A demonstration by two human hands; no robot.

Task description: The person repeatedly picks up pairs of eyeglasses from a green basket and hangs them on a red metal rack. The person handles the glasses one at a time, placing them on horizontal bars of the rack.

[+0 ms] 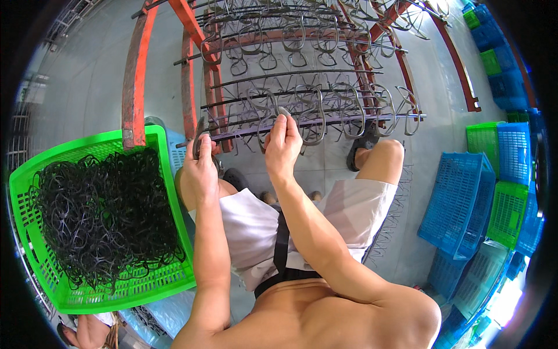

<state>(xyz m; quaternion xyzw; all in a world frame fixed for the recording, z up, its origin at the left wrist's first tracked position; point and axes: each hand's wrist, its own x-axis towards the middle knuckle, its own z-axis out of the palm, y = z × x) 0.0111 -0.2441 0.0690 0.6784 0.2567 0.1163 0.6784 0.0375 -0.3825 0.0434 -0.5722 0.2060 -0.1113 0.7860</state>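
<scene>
Before me a metal rack carries horizontal hooked bars [244, 133] with grey figure-eight-shaped frames [323, 114] hung along them. My left hand [201, 163] is closed on a dark curved piece [200, 131] of the same sort, held near the left end of the lowest bar. The fingertips of my right hand [283, 144] pinch the top of another grey looped frame [264, 131] at that bar, left of the other hanging frames. At my left stands a green plastic basket [178, 244] heaped with black looped pieces [109, 213].
Orange-red steel posts [138, 78] of the rack stand close to the green basket and my left hand. Blue crates [455, 200] and green crates [508, 209] are stacked on the right. Another person's bare limb [89, 331] shows at the lower left, near blue plastic sheeting [168, 307].
</scene>
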